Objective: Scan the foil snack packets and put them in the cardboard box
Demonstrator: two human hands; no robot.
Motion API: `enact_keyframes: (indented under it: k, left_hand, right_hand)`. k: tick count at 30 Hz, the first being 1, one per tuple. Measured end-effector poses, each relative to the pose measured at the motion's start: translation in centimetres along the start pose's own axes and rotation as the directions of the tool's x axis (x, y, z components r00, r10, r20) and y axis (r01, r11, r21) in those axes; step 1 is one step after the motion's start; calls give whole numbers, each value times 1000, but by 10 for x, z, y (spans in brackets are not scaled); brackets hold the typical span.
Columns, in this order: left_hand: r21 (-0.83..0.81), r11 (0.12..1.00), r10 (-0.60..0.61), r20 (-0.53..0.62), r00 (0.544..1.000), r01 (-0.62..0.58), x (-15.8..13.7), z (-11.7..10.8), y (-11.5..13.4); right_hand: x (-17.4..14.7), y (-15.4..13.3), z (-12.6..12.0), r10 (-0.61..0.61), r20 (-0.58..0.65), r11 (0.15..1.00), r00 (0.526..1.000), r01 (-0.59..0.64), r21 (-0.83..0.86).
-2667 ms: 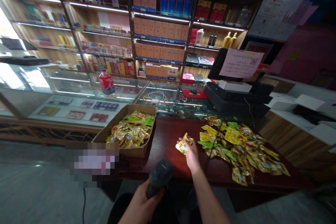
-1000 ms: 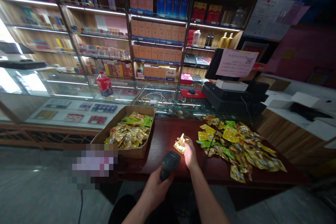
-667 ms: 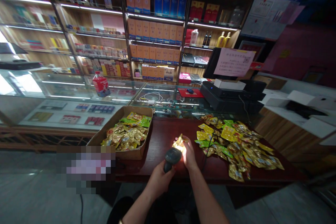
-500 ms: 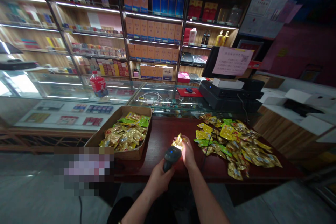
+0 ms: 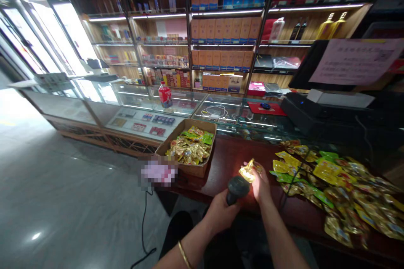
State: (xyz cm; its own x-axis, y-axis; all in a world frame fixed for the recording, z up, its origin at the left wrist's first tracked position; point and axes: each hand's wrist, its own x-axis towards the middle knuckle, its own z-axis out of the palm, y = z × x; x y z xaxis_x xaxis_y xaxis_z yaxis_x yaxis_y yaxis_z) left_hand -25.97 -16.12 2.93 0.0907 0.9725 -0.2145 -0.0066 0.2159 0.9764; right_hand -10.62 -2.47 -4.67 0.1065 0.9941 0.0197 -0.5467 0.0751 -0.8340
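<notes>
My left hand (image 5: 221,213) is wrapped round the handle of a black barcode scanner (image 5: 238,186). The scanner's light falls on a shiny gold snack packet (image 5: 248,171), which my right hand (image 5: 261,183) grips just beyond the scanner head. Left of my hands, a cardboard box (image 5: 197,170) holds many gold, yellow and green packets. To the right, a loose pile of similar packets (image 5: 331,172) lies spread over the dark red table (image 5: 222,168). My right fingers partly cover the held packet, so its print cannot be read.
Behind the table runs a glass display counter (image 5: 189,109) with a red bottle (image 5: 165,95) on it. A monitor (image 5: 311,65) and a black cash register unit (image 5: 299,107) stand at the right. On the floor at the left lies a black cable (image 5: 143,227).
My view has turned to the left, so everything appears shifted right and more floor shows. The scanner and the packet stay in my hands, close together; the light still falls on the packet.
</notes>
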Motion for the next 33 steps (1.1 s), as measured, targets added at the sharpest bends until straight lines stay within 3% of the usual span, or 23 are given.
enact_keyframes:
  k: [4,14,19,23,26,33]
  left_hand:
    - [72,995,66,-28,997,-64,-8,-3,-2]
    - [22,999,40,-45,998,-39,-43,-12,8]
    - [4,998,-56,-61,997,57,-73,-23,11]
    - [-72,988,-139,-74,988,134,-92,-27,16]
    - [-98,984,-156,-89,984,147,-98,-29,15]
    - [-90,990,-124,-150,981,112,-92,-36,0]
  right_hand:
    - [-2,1,-1,-1,16,1000,1000,1,-30]
    - [-12,-4,4,-140,-77,962,987,117,-245]
    - [-42,-10,-5,-80,-266,988,961,40,-152]
    - [-81,-4,-19,-13,-238,994,971,-13,-110]
    - [-103,4,-22,-35,-312,988,949,-16,-157]
    - [-116,10,-13,-26,-289,945,957,-71,-320]
